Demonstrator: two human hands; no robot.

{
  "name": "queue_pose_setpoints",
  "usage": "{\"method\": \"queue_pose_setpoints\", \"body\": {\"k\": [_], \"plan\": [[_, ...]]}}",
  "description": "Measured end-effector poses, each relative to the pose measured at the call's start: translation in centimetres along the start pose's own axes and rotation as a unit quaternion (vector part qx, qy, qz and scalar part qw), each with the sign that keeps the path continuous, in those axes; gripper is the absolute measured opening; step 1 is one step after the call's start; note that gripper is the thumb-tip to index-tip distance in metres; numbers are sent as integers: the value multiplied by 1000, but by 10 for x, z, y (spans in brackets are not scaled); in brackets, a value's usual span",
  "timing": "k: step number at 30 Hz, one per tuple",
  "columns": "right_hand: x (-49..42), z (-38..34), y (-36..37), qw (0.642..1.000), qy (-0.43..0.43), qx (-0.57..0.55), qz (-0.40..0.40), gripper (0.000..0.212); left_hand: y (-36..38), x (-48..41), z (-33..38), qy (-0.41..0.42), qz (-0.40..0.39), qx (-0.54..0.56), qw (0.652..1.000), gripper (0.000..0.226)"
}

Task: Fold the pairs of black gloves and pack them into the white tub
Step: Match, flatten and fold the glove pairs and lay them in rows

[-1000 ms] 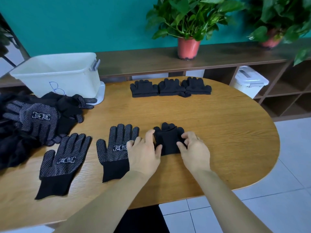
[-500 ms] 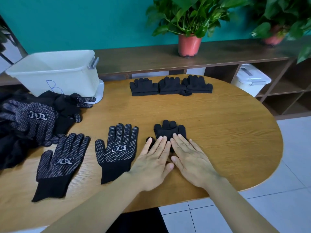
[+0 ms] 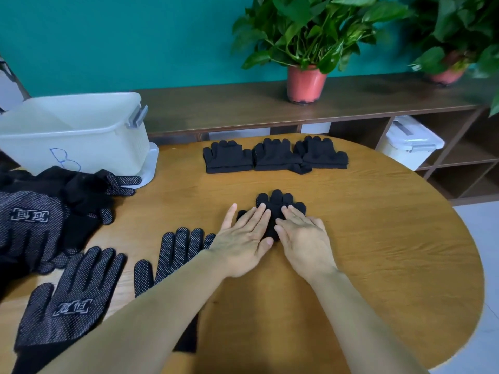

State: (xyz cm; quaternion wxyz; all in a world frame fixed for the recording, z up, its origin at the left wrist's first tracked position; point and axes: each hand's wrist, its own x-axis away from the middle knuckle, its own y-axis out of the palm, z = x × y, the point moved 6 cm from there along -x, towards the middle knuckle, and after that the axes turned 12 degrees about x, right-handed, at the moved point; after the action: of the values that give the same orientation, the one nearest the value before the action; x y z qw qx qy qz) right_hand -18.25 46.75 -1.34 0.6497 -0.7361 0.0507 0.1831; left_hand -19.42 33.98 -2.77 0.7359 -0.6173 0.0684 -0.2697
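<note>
Now flat, hands atop folded pair

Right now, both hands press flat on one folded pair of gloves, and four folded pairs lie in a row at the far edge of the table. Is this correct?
Not quite: the head view shows three folded pairs in that row, not four. The left hand and right hand do press flat on one folded pair.
</note>
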Motion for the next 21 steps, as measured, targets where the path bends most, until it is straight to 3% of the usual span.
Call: {"method": "queue_pose_setpoints", "body": {"k": [3, 10, 15, 21], "plan": [[-13, 3, 12, 998, 14, 36, 48, 7, -3, -8, -2, -1, 26, -16, 1000, 64], [-20, 4, 18, 996, 17, 76, 37, 22, -3, -15, -4, 11, 39, 5, 999, 62], [-10, -6, 5, 995, 7, 48, -93, 83, -14, 4, -17, -10, 68, 15, 997, 66], [8, -38, -15, 987, 9, 68, -144, 93, -28, 62, -47, -40, 130, 35, 990, 83]]}}
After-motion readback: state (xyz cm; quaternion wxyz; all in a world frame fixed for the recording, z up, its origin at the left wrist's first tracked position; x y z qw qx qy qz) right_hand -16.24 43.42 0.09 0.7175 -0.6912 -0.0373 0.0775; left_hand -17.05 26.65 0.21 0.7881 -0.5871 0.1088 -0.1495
